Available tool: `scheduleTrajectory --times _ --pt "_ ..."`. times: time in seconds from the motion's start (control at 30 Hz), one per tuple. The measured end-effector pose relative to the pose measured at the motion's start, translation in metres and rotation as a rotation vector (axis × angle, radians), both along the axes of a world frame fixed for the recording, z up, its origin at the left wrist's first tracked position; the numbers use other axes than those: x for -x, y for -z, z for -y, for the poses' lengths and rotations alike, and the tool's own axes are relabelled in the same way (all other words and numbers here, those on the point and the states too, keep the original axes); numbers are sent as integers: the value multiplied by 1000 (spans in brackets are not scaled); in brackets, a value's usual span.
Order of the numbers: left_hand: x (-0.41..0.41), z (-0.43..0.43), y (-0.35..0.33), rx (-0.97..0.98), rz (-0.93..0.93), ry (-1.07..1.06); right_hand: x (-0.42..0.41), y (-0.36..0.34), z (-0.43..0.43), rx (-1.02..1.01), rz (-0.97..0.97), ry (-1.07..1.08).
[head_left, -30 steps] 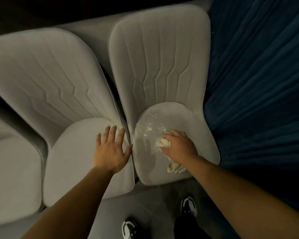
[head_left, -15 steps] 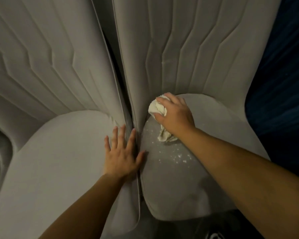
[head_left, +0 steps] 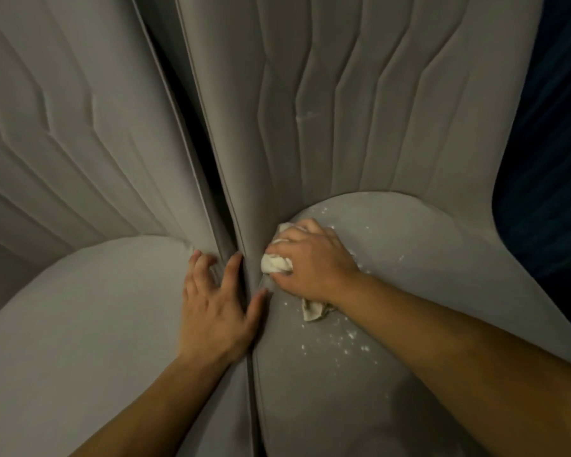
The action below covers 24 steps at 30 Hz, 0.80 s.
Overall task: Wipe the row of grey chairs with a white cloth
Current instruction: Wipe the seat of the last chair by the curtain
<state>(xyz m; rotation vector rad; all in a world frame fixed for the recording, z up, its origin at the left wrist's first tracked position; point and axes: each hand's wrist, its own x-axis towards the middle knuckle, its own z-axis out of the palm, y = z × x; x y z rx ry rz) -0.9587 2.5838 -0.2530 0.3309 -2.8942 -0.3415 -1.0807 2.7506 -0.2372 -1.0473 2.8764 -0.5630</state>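
Two grey padded chairs stand side by side and fill the head view. On the right chair's seat (head_left: 426, 275), my right hand (head_left: 314, 258) is closed on a crumpled white cloth (head_left: 276, 263), pressing it into the back left corner where seat meets backrest. A tail of the cloth sticks out under my wrist. White specks lie scattered on that seat. My left hand (head_left: 215, 301) rests flat with fingers spread on the right edge of the left chair's seat (head_left: 80, 324), its thumb reaching across the gap between the chairs.
The ribbed backrests (head_left: 360, 110) rise close in front of me. A narrow dark gap (head_left: 208, 179) runs between the two chairs. Dark blue pleated fabric (head_left: 554, 159) hangs to the right of the right chair.
My head has come closer to the chairs. My right hand with the cloth moved from the front middle of the seat up into its back left corner. My left hand stayed on the left seat.
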Motion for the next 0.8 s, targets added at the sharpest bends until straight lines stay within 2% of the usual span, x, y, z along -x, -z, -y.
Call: scheduleTrajectory --times 0.27,0.37,0.47,0.5,0.57,0.63,0.7,0.8 --pt "8 -3 7 97 -19 -37 -2 17 4 112 -157 64" --pt "7 -3 9 28 -133 -78 -1 20 7 120 -182 84" --pt "10 -3 11 106 -430 176 3 24 8 121 -202 89" --pt "12 -4 11 159 -451 270 4 24 9 107 -201 90" --pt "16 -8 9 225 -298 307 4 21 11 116 -191 117" --pt "17 -9 8 252 -200 234 1 20 12 141 -195 139" --pt "17 -8 8 246 -216 223 0 20 12 131 -208 141" --pt "14 -4 7 123 -304 210 0 20 11 122 -197 146"
